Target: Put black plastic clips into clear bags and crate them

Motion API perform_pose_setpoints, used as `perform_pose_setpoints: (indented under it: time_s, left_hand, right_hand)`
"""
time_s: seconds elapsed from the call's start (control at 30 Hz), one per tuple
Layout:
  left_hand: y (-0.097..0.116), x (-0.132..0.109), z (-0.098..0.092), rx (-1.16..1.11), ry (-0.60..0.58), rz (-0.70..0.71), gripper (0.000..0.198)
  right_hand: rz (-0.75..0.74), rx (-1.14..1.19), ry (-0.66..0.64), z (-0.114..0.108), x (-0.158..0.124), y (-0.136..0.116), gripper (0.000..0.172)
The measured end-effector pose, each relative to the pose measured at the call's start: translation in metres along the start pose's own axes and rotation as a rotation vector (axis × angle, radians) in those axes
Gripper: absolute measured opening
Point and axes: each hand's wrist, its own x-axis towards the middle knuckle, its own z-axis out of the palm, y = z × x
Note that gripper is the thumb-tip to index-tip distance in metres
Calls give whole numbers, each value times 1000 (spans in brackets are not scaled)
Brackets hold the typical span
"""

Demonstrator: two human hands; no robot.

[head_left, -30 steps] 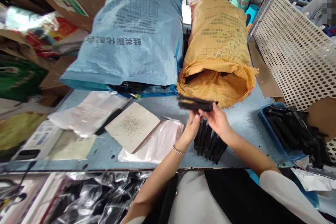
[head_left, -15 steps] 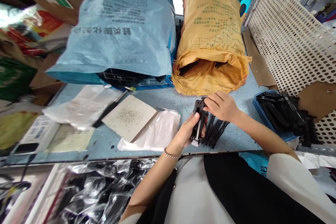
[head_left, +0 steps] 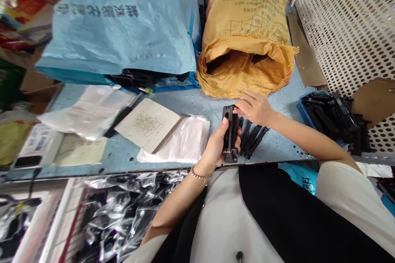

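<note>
My left hand is wrapped round a long black part, which stands nearly upright in the view, close to the table's front edge. At the top end of that part, the fingers of my right hand are pinched together against it; whether they grip the part or something small is hidden. Several slim black pieces lie on the blue table just right of the held part, below my right hand.
A blue sack and a yellow sack lie behind my hands. To the left are a square board, white plastic bags and a black-handled tool. A blue basket of black parts stands right, beside a perforated panel.
The view has tilted downward, shifting the scene up. The black part has turned in my left hand, showing a different lower end. My right hand remains at its top.
</note>
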Motion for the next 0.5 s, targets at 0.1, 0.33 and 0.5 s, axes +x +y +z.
perform_pose_setpoints:
  time_s: [0.1, 0.33, 0.5]
  left_hand:
    - [-4, 8, -5, 46, 124, 122, 63]
    - [2, 9, -13, 72, 256, 308, 56]
    - [-17, 0, -25, 336, 398, 756, 63]
  right_hand:
    - [91, -11, 91, 5, -6, -19, 45]
    - [-34, 209, -40, 21, -36, -77, 37]
    - [385, 817, -126, 45, -42, -94, 44]
